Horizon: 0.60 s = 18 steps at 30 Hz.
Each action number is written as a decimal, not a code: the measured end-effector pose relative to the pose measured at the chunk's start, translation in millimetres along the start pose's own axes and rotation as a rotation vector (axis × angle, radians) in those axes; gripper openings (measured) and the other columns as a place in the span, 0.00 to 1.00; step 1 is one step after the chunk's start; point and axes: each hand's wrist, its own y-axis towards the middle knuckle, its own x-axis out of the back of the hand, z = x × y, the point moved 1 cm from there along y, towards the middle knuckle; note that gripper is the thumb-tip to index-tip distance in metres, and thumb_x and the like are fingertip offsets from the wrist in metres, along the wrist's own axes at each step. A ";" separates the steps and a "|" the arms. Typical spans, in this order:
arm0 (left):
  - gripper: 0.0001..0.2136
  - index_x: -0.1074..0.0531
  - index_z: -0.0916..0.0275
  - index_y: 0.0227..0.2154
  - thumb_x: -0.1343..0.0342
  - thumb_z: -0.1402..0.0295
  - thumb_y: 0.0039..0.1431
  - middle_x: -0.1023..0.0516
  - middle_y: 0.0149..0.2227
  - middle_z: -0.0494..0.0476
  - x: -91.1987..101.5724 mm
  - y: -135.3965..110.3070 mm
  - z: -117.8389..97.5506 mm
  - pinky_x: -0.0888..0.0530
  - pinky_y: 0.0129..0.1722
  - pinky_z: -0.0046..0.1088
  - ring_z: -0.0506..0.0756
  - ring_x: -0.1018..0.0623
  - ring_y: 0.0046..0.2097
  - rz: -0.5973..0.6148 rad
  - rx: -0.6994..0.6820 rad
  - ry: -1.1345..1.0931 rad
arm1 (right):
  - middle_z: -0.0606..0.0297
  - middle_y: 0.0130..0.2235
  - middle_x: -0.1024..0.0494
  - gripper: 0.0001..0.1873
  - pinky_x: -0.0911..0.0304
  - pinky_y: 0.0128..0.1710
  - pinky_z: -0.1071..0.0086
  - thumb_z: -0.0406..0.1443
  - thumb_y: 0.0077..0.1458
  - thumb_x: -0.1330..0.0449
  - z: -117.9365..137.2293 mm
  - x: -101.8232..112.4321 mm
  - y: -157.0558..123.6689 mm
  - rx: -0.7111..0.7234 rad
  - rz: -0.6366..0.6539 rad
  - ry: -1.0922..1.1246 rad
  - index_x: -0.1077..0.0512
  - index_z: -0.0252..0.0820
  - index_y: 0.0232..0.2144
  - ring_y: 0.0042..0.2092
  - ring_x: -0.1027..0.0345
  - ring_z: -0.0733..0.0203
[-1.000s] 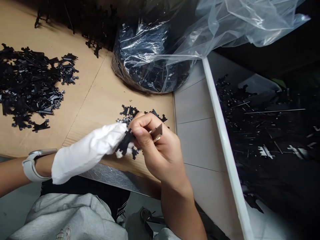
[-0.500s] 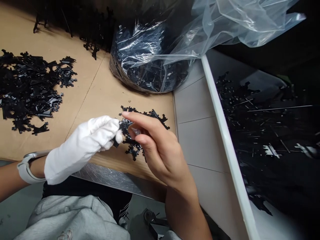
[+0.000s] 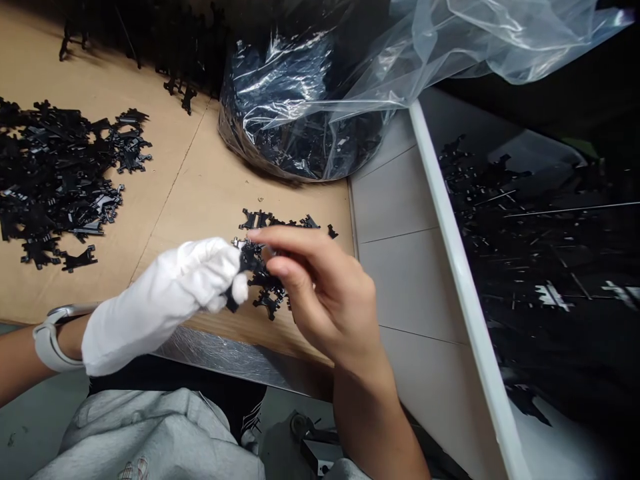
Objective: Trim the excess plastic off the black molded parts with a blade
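My left hand (image 3: pixel 185 283), in a white glove, is closed with its fingertips on a small black plastic part (image 3: pixel 247 259). Most of that part is hidden behind the glove and the other parts beyond it. Bare, my right hand (image 3: pixel 325 287) curls in from the right, index fingertip and thumb bent around the part's right end. A small greyish spot shows between those fingers, too small to make out. Under and behind both hands lies a loose group of similar black parts (image 3: pixel 267 303) on the brown tabletop (image 3: pixel 170 220).
A big heap of black parts (image 3: pixel 55 173) covers the left of the table. A clear plastic bag (image 3: pixel 300 133) full of black parts stands at the back. To the right, a white-edged panel (image 3: pixel 455 260) rises beside more dark parts (image 3: pixel 550 293). The table's metal front edge (image 3: pixel 225 353) is near my lap.
Right index finger and thumb have come closer to the part and nearer each other. The left hand stays almost in place, the held part slightly turned.
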 end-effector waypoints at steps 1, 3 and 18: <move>0.16 0.33 0.58 0.25 0.55 0.65 0.71 0.29 0.26 0.47 -0.2 0.5 -2.8 0.28 0.32 0.23 0.48 0.32 0.26 0.015 0.021 -0.018 | 0.64 0.48 0.14 0.10 0.22 0.50 0.65 0.35 0.72 0.42 -1.1 0.9 -0.2 -0.014 -0.035 -0.002 0.23 0.51 0.50 0.48 0.18 0.58; 0.16 0.35 0.58 0.23 0.54 0.66 0.70 0.32 0.23 0.45 -0.1 1.2 -7.6 0.30 0.28 0.21 0.46 0.34 0.24 -0.023 0.033 -0.051 | 0.64 0.48 0.15 0.10 0.22 0.46 0.65 0.36 0.73 0.42 -1.7 2.6 -1.4 -0.020 -0.070 -0.011 0.24 0.51 0.52 0.44 0.18 0.59; 0.07 0.34 0.57 0.27 0.45 0.67 0.61 0.33 0.23 0.45 -2.2 3.5 -4.1 0.35 0.22 0.21 0.47 0.36 0.23 -0.275 0.045 -0.304 | 0.61 0.50 0.17 0.16 0.21 0.38 0.70 0.35 0.71 0.40 9.4 -6.2 -8.2 0.007 0.146 -0.031 0.32 0.48 0.59 0.42 0.17 0.61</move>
